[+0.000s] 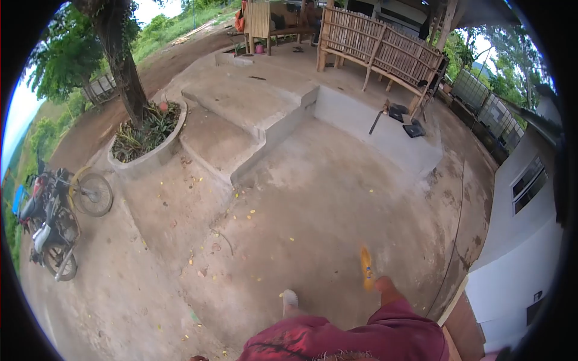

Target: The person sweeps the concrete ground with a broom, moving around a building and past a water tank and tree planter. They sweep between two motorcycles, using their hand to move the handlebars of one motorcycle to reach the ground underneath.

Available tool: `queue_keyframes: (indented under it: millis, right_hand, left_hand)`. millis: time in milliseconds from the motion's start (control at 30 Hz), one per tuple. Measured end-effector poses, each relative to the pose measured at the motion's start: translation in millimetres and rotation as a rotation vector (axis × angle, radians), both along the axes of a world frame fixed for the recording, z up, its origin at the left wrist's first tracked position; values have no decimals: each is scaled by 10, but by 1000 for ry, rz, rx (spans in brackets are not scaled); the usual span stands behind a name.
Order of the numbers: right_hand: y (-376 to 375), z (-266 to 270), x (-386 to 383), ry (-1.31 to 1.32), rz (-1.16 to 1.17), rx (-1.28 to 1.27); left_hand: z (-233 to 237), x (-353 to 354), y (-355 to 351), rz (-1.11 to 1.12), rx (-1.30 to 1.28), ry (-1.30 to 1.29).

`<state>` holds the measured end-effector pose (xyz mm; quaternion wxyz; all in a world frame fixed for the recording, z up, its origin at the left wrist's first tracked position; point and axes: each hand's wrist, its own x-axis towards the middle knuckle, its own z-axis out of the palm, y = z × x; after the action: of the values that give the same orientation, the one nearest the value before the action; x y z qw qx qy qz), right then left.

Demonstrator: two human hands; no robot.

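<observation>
A small brown sliver at the bottom edge, left of my clothing, may be part of my left hand (198, 358). Far to the right along that edge, a pinkish patch may belong to my right hand (492, 356). Both are cut off, so neither fingers nor anything held can be made out. Dark red clothing (385, 337) covers my body and legs. Below it, one foot shows a pale shoe tip (290, 297); by the other lies a yellow slipper (366, 269). Both feet are over the concrete ground (313, 222).
A raised concrete step (220, 141) crosses ahead, with a bamboo bench (379, 48) on the upper level. Black items (413, 128) lie near its edge. A motorcycle (54, 216) stands left, beneath a tree (120, 60) in a round planter (174, 135). A white wall (518, 259) borders the right.
</observation>
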<state>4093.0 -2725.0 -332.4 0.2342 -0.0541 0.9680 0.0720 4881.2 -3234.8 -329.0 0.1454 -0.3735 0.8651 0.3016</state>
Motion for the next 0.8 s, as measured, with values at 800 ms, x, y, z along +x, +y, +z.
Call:
queue_keyframes:
  millis: [800]
  right_hand:
    - [-1547, 378, -1863, -104, 111, -126]
  left_hand:
    - [665, -865, 159, 743, 339, -199]
